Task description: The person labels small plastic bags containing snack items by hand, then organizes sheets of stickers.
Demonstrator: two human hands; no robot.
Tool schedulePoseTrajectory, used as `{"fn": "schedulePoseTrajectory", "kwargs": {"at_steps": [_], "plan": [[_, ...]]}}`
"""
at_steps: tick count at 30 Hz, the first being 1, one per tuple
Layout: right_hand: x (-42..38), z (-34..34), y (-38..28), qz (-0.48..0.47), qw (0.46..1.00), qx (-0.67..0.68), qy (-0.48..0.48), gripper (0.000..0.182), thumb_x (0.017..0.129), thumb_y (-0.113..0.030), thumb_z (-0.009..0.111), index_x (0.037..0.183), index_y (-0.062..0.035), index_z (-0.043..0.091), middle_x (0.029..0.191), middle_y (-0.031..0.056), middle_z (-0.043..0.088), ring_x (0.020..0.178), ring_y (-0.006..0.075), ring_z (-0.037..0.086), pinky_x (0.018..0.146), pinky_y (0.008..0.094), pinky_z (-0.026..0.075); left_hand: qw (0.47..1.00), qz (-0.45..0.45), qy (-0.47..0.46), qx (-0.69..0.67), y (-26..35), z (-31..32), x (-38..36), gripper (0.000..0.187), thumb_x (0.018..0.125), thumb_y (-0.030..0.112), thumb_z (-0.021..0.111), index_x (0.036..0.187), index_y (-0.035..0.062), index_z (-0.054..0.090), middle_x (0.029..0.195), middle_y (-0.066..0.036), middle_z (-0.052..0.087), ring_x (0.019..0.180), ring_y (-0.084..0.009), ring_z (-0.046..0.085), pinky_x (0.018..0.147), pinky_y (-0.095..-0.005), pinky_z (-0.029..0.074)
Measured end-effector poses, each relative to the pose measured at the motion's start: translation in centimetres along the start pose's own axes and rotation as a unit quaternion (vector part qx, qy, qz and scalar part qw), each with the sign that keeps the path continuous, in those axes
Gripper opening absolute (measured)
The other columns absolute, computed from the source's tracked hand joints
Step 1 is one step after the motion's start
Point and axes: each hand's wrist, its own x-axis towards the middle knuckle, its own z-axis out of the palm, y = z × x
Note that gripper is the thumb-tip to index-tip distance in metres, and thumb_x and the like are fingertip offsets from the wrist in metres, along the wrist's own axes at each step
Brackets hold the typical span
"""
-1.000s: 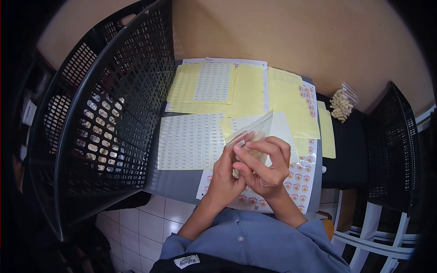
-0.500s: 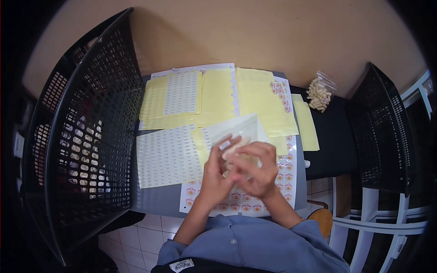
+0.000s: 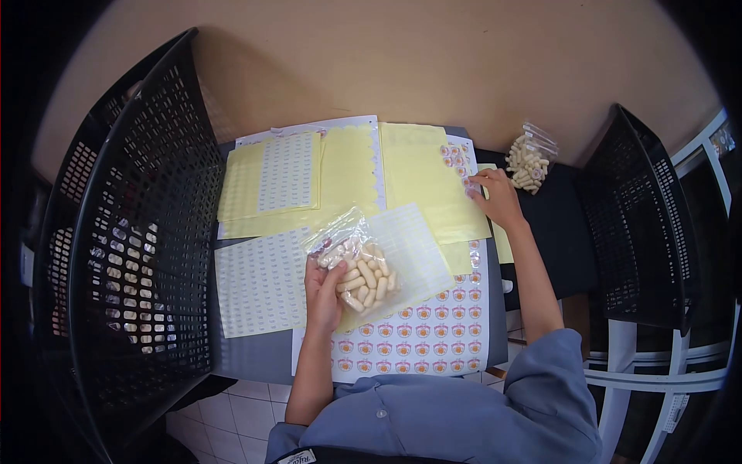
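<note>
A clear zip bag of cream capsules [image 3: 367,278] is held by my left hand [image 3: 322,298], its thumb over the bag's left side. The bag lies above the label sheets near the middle. My right hand [image 3: 498,197] reaches to the upper right, its fingertips at the small round stickers [image 3: 453,157] on the edge of a yellow backing sheet [image 3: 417,174]. Whether a sticker is between those fingertips is too small to tell. Below the bag is a white sheet printed with rows of orange and pink round labels [image 3: 423,346].
Black perforated baskets stand at the left [image 3: 147,232] and right [image 3: 638,224]. Another bag of capsules [image 3: 529,166] sits on the black surface at the right. Sheets with small printed labels [image 3: 261,282] lie left of centre on the grey table [image 3: 251,354].
My hands have parted. The right one has moved up and right to the round stickers, while the left has shifted left with the capsule bag, now in plain sight. The view has shifted slightly.
</note>
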Motion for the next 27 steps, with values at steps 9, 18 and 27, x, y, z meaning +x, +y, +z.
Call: {"fn": "schedulePoseTrajectory", "kwargs": {"at_steps": [9, 18, 27], "plan": [[0.73, 0.03, 0.05, -0.001, 0.997, -0.048, -0.066, 0.015, 0.066, -0.018, 0.065, 0.08, -0.0132, 0.067, 0.08, -0.0005, 0.058, 0.084, 0.0193, 0.048, 0.075, 0.0332, 0.037, 0.999, 0.016, -0.01, 0.036, 0.22, 0.31, -0.13, 0.043, 0.08, 0.0, 0.046, 0.121, 0.0027, 0.035, 0.113, -0.012, 0.047, 0.1, -0.0174, 0.049, 0.084, -0.0288, 0.042], [0.43, -0.37, -0.32, -0.017, 0.993, -0.064, -0.101, 0.018, 0.068, -0.013, 0.062, 0.086, -0.013, 0.063, 0.086, 0.0022, 0.057, 0.087, 0.0193, 0.05, 0.076, 0.0332, 0.035, 0.999, 0.022, -0.018, 0.035, -0.01, -0.05, -0.06, 0.042, 0.08, -0.001, 0.046, 0.12, 0.0036, 0.035, 0.111, -0.012, 0.047, 0.1, -0.0174, 0.049, 0.084, -0.0286, 0.042], [1.07, -0.67, -0.17, -0.047, 0.99, -0.07, -0.114, 0.011, 0.067, -0.014, 0.063, 0.078, -0.0133, 0.062, 0.079, 0.0012, 0.057, 0.08, 0.018, 0.053, 0.071, 0.0328, 0.034, 0.999, 0.019, -0.017, 0.02, 0.01, -0.09, 0.02, 0.043, 0.079, -0.003, 0.048, 0.119, 0.0024, 0.034, 0.111, -0.015, 0.048, 0.1, -0.0181, 0.05, 0.085, -0.0283, 0.042]]}}
